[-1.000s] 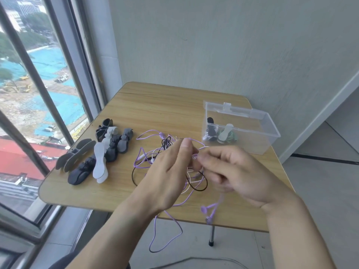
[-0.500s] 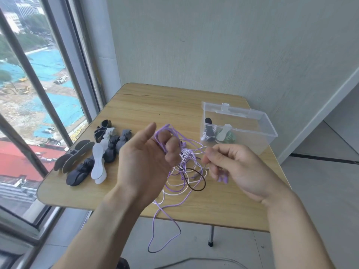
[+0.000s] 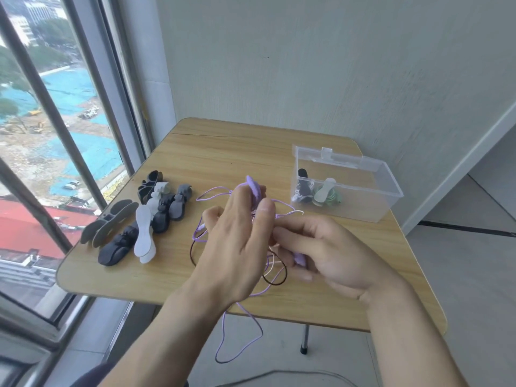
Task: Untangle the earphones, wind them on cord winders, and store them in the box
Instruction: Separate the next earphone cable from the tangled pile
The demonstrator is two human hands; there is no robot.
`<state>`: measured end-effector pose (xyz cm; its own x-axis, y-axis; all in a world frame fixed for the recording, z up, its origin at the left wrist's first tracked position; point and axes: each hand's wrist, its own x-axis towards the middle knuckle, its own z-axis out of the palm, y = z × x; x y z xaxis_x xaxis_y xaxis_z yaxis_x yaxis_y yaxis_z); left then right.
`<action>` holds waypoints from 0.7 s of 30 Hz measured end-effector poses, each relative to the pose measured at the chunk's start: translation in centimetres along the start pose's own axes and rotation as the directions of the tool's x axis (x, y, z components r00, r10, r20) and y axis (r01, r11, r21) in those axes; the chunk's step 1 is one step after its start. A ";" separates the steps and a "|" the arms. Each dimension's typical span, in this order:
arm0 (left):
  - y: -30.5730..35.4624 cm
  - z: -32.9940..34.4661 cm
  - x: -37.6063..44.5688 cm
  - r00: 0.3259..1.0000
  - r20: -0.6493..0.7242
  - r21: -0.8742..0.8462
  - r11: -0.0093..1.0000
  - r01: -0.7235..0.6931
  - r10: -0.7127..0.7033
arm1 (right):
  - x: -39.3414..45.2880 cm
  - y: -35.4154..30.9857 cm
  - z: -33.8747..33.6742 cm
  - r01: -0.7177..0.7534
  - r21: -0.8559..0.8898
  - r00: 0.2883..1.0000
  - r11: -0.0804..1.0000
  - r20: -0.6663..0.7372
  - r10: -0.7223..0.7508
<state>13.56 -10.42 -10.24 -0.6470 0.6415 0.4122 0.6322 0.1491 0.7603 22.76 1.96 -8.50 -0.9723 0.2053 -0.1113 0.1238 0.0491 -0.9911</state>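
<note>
Big picture first: a wooden table (image 3: 245, 152) fills the middle of the view, pushed up toward a pale wall (image 3: 335, 65) on the far side, with a tall window (image 3: 55, 135) running down the left.

On the far right of the table sits the clear plastic box (image 3: 371, 202), lid off or folded back, I cannot tell which. Inside it at the left end, two wound cord winders (image 3: 318, 192) lie together, one dark, one pale with green cord.

Over on the left side of the table, a loose pile of empty cord winders (image 3: 139, 219), black, grey and white, lies well apart from the box.

Now the action, centre and near: the left hand (image 3: 237, 247) is raised over the table, back toward the camera, fingers fairly straight, thumb up against them. A purple piece pokes out above its fingertips, so it looks to be pinching part of the purple earphones (image 3: 212, 195) there, though the exact hold is hidden behind the hand.

The right hand (image 3: 329, 252) is just beside it, touching close, fingers curled inward around a small purple part and some cord; it is blurred, but that is a narrow, closed hold on the earphones.

Between and beneath both hands hangs the tangle: purple cord looping out to the far side, a thin white cord (image 3: 296, 212) sticking out to the right, and a black cord (image 3: 276, 280) looped on the tabletop. One long purple loop dangles off the near edge of the table.
</note>
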 end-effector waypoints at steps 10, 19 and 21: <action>-0.8 0.9 0.4 0.988 0.146 0.216 0.972 -0.090 0.059 | -0.4 0.2 -2.7 -0.031 0.346 0.952 0.938 -0.274 0.133; 0.8 -0.3 0.9 0.936 0.276 -0.492 0.805 0.332 -0.217 | 0.5 0.9 -1.2 0.106 0.378 0.958 0.920 -0.288 0.008; 1.2 0.0 1.1 0.922 0.220 -0.578 0.720 0.385 -0.317 | 0.6 0.9 -0.6 0.133 0.304 0.958 0.943 -0.285 -0.044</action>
<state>13.63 -9.56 -8.86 -0.7040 0.7097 0.0286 -0.0405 -0.0803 0.9959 22.39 2.73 -9.44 -0.8800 0.4730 -0.0424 -0.0732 -0.2234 -0.9720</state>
